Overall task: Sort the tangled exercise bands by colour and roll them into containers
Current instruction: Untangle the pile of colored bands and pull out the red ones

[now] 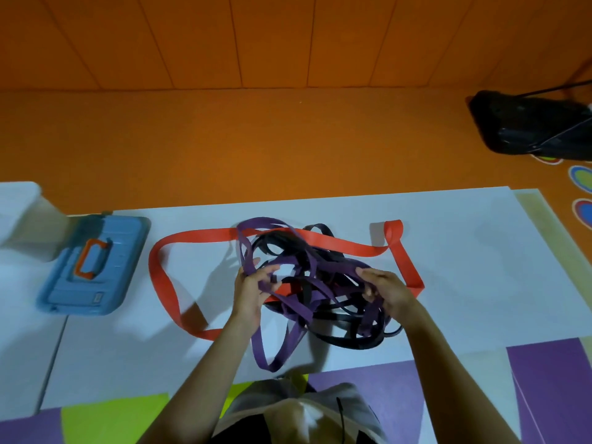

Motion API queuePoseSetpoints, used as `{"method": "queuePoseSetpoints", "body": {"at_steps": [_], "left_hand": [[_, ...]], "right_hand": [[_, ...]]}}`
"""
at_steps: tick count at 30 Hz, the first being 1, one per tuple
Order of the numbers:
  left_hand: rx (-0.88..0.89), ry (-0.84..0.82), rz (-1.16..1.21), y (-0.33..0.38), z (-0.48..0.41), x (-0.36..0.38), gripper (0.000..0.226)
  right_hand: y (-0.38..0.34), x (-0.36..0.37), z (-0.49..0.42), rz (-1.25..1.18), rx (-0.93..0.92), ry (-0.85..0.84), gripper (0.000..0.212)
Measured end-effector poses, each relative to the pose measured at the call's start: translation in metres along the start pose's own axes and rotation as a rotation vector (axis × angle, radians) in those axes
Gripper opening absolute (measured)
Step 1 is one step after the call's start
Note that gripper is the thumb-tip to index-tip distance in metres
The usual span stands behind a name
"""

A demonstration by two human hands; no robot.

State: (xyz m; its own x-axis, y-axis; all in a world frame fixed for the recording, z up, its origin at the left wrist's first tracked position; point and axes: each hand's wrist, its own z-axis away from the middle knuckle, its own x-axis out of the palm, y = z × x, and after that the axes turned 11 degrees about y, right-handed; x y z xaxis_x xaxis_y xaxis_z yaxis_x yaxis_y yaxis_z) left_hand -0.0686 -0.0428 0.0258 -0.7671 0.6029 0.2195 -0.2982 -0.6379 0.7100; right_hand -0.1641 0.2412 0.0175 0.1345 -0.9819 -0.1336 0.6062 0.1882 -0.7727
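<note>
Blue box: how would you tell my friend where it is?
Start at the white table. Go to its left end, past the tangled bands. The blue box lies flat beside a white container, and only it has an orange handle.

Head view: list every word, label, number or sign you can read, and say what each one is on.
No text can be read.
Small label on the blue case lid: too small and blurred to read.
Round floor decals: coloured rings only, no letters visible.
Tangled bands: no print visible.
</note>
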Motion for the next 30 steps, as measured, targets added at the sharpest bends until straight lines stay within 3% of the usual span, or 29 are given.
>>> {"method": "queuePoseSetpoints", "body": {"at_steps": [3,6,8,11,16,18,20,24,27,30], "left_hand": [[-0.084,0.016,0.116,0.006,0.000,0.002,0.020],[-0.046,0.092,0.121,0.015,0.001,0.004,0.023],[0.000,0.131,0.109,0.021,0.001,0.003,0.026],[0.029,0.154,0.071,0.025,-0.004,0.001,0.029],[0.082,0.125,-0.010,0.029,-0.003,-0.002,0.026],[0.139,0.075,-0.013,0.035,0.000,-0.003,0.020],[0.176,0.038,-0.010,0.042,0.001,-0.004,0.016],[0.146,0.002,0.087,0.058,0.006,-0.008,0.021],[0.134,0.046,-0.027,0.062,0.007,-0.008,0.040],[0.214,0.009,-0.201,0.064,0.005,-0.010,0.021]], "right_hand": [[0.004,-0.003,0.002,-0.319,-0.068,-0.094,0.020],[-0.004,-0.009,0.010,-0.682,-0.110,-0.240,0.031],[-0.009,-0.013,0.014,-0.746,-0.090,-0.206,0.040],[-0.006,-0.019,0.009,-0.502,-0.086,-0.120,0.052],[-0.009,-0.021,0.011,-0.066,-0.065,-0.131,0.064],[-0.010,-0.022,0.008,-0.097,-0.123,-0.107,0.056],[-0.011,-0.021,0.007,-0.288,-0.173,-0.127,0.026],[-0.021,-0.028,0.013,-0.542,-0.217,-0.242,0.050],[-0.028,-0.030,0.006,-0.428,-0.104,-0.348,0.053],[-0.027,-0.023,-0.005,-0.023,0.047,-0.384,0.057]]}}
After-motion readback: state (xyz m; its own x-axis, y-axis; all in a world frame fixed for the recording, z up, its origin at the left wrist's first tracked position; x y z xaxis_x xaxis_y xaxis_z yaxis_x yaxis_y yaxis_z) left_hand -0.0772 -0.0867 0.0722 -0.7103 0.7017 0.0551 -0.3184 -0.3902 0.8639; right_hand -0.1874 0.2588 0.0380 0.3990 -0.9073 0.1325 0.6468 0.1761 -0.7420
